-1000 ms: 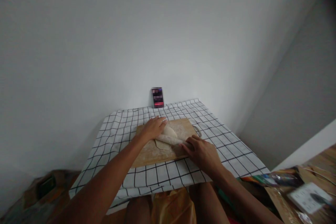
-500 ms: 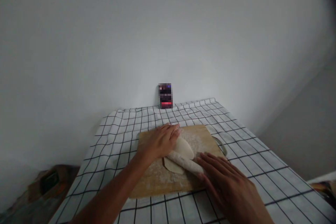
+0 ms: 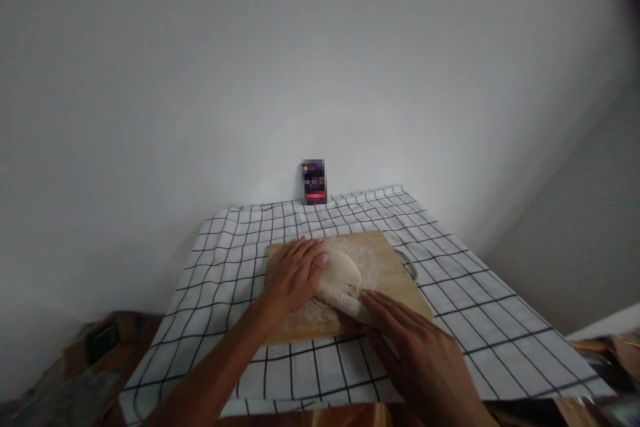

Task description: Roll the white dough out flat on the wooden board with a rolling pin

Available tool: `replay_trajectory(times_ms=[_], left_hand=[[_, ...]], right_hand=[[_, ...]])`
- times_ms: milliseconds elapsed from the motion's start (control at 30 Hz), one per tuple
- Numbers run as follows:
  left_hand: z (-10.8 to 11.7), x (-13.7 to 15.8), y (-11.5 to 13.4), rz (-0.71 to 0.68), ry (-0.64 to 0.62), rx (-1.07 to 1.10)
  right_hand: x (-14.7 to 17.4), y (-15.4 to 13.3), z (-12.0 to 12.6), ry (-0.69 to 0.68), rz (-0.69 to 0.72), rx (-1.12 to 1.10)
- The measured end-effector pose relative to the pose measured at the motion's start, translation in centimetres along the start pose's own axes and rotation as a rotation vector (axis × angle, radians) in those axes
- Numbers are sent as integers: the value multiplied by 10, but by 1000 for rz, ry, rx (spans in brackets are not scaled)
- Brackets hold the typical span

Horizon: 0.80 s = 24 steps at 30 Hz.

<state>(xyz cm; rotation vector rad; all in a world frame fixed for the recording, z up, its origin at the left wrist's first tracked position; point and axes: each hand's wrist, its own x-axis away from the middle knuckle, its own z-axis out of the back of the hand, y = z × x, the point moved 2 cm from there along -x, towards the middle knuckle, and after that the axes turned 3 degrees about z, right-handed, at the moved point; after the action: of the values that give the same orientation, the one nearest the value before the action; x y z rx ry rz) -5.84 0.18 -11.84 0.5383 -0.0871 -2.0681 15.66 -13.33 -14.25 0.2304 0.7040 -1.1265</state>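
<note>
A flour-dusted rolling pin (image 3: pixel 345 305) lies at a slant across a flattened piece of pale dough (image 3: pixel 343 271) on a wooden board (image 3: pixel 407 287). My left hand (image 3: pixel 297 273) is closed over the pin's far left end, its thumb close to the dough. On the near right end rests my right hand (image 3: pixel 415 333), its fingers held together along the pin. Both palms hide the pin's ends. Part of the dough shows beyond the pin, with a small fold or uneven edge beside the right fingertips. Loose flour whitens the board around it.
A white tablecloth (image 3: pixel 220 280) with black grid lines covers the table. A phone-like object (image 3: pixel 315 181), pixelated, leans against the wall (image 3: pixel 320 67) at the back. A metal handle (image 3: pixel 407 265) sticks out at the board's right. A brown box (image 3: pixel 100 343) stands low at left.
The rolling pin and both hands have shifted slightly left, and less dough shows on the near side of the pin. The camera view has tilted, revealing the table's front edge.
</note>
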Motion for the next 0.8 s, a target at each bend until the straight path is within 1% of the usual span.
replay_trajectory(times_ms=[100,300,500,633,800], left_hand=[[1,10,0,-20,67,-22],[-3,31,-4,-61,145,-97],[-5,55,-8,-86,220,-130],[-7,56,-10,-110,233,-170],[-10,49,-13,-109,234,-200]], right_hand=[[3,-4,-3,-5,-61,8],[2,0,-3,-90,-132,-39],[0,-3,3,-108,-160,-85],[-5,-6,9,-157,-202,-111],[-7,-3,10,-201,-204,-133]])
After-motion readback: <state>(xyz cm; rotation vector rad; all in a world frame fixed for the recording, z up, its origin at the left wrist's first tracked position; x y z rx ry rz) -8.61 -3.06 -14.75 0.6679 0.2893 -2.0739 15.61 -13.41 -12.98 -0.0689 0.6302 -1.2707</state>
